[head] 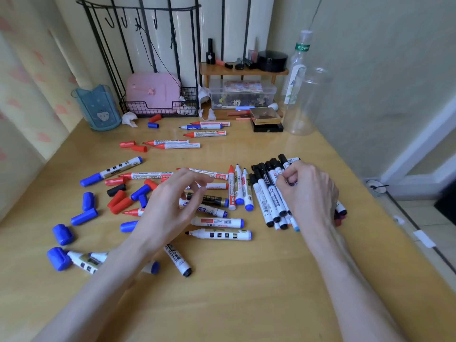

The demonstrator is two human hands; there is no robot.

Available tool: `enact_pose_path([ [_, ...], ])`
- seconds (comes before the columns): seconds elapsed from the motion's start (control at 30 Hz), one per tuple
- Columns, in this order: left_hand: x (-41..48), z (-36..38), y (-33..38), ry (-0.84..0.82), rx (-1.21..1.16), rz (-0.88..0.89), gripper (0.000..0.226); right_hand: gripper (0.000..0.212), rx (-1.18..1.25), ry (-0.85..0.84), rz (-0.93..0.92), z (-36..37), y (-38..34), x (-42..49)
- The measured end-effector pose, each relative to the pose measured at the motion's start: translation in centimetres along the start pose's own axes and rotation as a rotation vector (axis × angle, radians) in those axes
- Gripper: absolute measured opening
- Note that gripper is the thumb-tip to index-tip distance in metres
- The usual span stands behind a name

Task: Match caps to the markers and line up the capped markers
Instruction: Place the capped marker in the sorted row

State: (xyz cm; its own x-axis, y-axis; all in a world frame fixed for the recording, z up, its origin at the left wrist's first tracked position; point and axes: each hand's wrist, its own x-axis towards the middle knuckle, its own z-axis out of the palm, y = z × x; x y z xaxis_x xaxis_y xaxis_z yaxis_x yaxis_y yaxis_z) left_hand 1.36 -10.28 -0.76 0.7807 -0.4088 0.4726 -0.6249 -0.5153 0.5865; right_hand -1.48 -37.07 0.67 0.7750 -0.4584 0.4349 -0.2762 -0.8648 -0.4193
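Head view is looking down on a smooth yellow wooden desk (246,304) where cylindrical white-barrelled markers and stubby plastic caps are lying scattered. The left hand (170,208) is hovering over the middle pile (212,201), its fingers loosely bent and spread, holding nothing. The right hand (309,193) is resting on the row (265,193) of black-capped markers at the desk's right, its fingers curling down onto the barrels; whether they are gripping one cannot be told. Those markers are lying side by side and touching, long axes running away from the person and leaning slightly left, caps at the far end. Just left of the row, three more markers (238,188) are lying parallel, tips pointing away. A bare-tipped marker (219,235) nearer the person is lying crosswise, its black nib pointing left. Glossy blue caps (85,216) and red caps (118,199) are sitting loose at the left. Farther back, uncapped red markers (172,144) are pointing left.
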Motion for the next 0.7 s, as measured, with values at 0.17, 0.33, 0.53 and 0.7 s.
enact_pose_path([
  [0.17, -0.3, -0.3, -0.2, -0.003, -0.006, -0.016, 0.019, 0.005, 0.023, 0.008, -0.012, 0.0, 0.1, 0.0],
  [0.33, -0.6, -1.0, -0.4, -0.008, 0.007, -0.031, 0.019, 0.011, 0.108, 0.007, -0.023, 0.2, 0.5, 0.2],
  [0.53, -1.4, -2.8, -1.8, -0.003, 0.034, -0.041, 0.019, 0.013, 0.29, -0.047, -0.199, 0.6, -0.6, -0.5],
  [0.7, -2.5, -5.2, -4.1, 0.025, 0.036, -0.093, 0.02, 0.017, 0.348, -0.113, -0.363, 1.4, -2.3, -2.2],
])
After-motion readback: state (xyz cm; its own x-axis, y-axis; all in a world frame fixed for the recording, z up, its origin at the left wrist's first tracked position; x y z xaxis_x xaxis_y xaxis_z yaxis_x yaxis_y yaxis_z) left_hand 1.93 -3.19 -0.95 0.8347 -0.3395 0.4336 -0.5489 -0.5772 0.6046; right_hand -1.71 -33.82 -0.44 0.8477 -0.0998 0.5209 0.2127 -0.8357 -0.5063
